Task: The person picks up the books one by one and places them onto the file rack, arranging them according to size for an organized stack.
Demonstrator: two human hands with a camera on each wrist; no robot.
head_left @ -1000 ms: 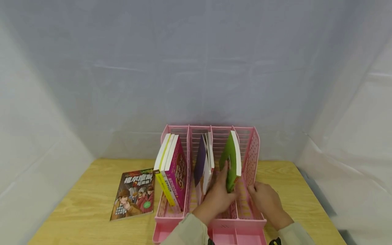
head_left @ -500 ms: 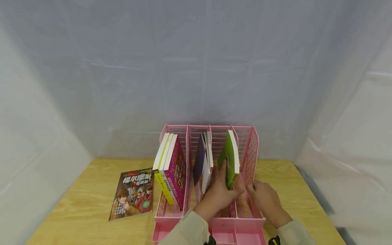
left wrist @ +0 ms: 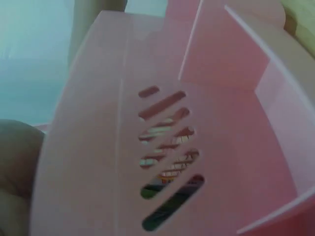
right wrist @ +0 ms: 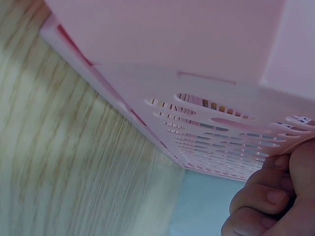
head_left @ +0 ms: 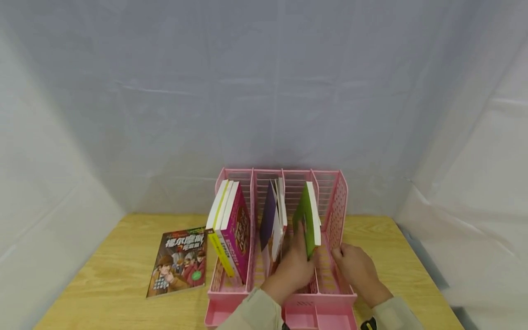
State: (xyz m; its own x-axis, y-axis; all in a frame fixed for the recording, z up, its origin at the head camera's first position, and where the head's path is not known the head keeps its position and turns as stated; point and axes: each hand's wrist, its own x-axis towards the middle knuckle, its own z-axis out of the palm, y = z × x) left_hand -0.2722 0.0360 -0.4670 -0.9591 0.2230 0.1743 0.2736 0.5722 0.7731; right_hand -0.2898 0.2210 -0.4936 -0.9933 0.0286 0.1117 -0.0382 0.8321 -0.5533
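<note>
In the head view my left hand (head_left: 292, 268) holds the lower part of a green book (head_left: 306, 213) standing in the third compartment from the left of a pink desk organizer (head_left: 340, 204). Its fingers lie along the book's left face; the thumb is mostly hidden behind the book. My right hand (head_left: 356, 270) grips the organizer's right side wall near the front. In the right wrist view the curled fingers (right wrist: 258, 196) press against the outside of that perforated wall (right wrist: 211, 125). The left wrist view shows mainly the organizer's slotted front (left wrist: 88, 132), with part of my left hand (left wrist: 17, 172) at the edge.
A magenta book (head_left: 239, 229) and a yellow-spined book (head_left: 220, 243) lean in the first compartment. Thin books (head_left: 270, 220), one purple-covered, stand in the second. A comic-style book (head_left: 179, 261) lies flat on the wooden table (head_left: 111, 279). Small front trays (head_left: 301, 318) line the organizer.
The green book has shifted slightly left and its top sits a little lower. My left thumb showed right of the book and is now behind it. The right hand stays put.
</note>
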